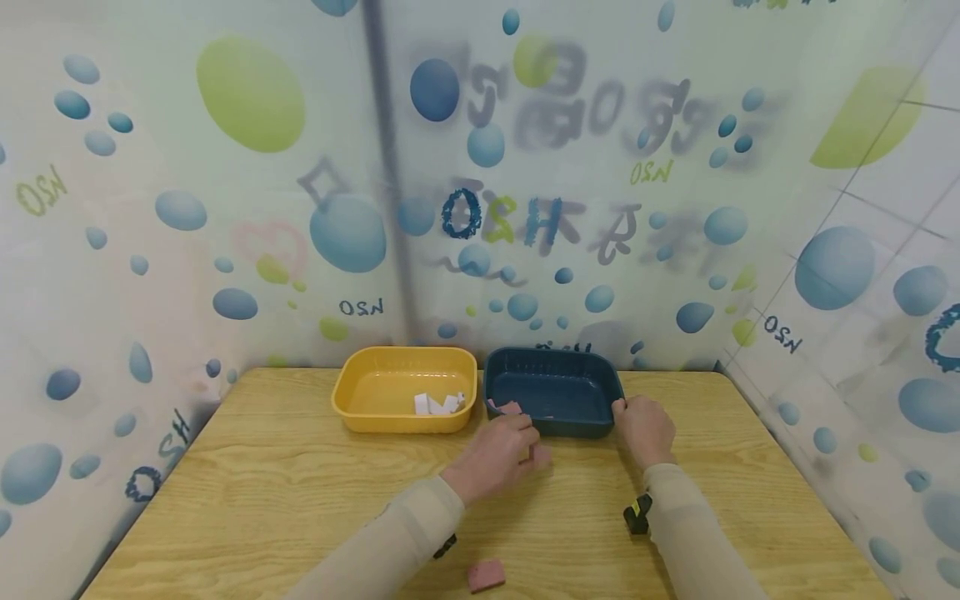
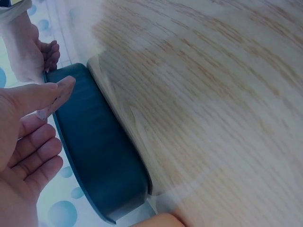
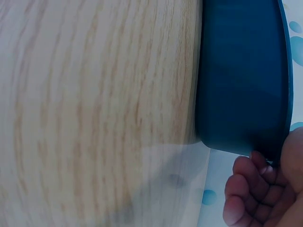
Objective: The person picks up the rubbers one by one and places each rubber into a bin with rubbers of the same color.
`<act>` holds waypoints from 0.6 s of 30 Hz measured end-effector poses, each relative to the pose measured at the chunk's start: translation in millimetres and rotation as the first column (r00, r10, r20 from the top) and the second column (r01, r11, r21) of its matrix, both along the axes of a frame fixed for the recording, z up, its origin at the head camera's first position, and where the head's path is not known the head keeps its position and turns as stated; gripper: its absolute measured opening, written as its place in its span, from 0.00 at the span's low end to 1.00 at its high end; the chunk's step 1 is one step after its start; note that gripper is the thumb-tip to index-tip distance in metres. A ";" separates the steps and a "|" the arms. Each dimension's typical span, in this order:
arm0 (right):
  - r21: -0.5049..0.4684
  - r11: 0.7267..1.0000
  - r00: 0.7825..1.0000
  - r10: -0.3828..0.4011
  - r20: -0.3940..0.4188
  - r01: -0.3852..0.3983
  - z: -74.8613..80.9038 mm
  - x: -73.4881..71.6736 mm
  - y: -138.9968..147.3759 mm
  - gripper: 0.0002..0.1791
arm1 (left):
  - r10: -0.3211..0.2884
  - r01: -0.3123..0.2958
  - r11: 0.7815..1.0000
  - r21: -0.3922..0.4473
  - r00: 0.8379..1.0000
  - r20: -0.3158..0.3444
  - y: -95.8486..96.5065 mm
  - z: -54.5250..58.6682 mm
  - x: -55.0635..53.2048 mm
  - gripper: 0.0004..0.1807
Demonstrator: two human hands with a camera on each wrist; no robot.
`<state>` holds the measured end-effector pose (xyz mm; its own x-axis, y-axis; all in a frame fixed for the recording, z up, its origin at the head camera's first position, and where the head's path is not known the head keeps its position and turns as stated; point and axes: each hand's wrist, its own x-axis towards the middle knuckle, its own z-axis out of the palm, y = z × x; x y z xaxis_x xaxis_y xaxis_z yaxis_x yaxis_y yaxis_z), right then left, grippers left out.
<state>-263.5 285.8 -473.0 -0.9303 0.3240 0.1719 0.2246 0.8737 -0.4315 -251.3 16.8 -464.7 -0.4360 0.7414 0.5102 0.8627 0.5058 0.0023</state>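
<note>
My left hand (image 1: 495, 454) is in front of the dark blue basin (image 1: 573, 427), near its front left corner. Its thumb and fingertips pinch a small pink block (image 2: 64, 94), seen close over the basin's outer wall in the left wrist view. Pink pieces (image 1: 510, 408) show at the basin's left inner edge, partly hidden by the fingers. At the basin's right end, my right hand (image 1: 647, 429) grips the rim, thumb on one side and curled fingers (image 3: 246, 177) on the other. Another pink block (image 1: 487, 575) lies on the table near the front edge.
A yellow basin (image 1: 405, 423) stands left of the blue one, with several white pieces (image 1: 438, 405) in its front right corner. Both basins sit at the back of the wooden table (image 1: 262, 500), against a patterned curtain (image 1: 300, 208). Curtains also enclose both sides.
</note>
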 end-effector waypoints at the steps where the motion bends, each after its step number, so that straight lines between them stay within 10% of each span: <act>1: 0.001 1.000 1.000 -0.001 0.001 0.001 0.1 0.0 0.0 0.27 | -0.001 0.001 1.000 0.007 1.000 -0.009 -0.1 -0.4 -0.5 0.06; 18: 0.019 1.000 1.000 0.006 -0.021 -0.005 0.0 0.9 -1.3 0.28 | 0.022 -0.022 1.000 0.001 1.000 0.006 -0.6 6.8 -2.7 0.09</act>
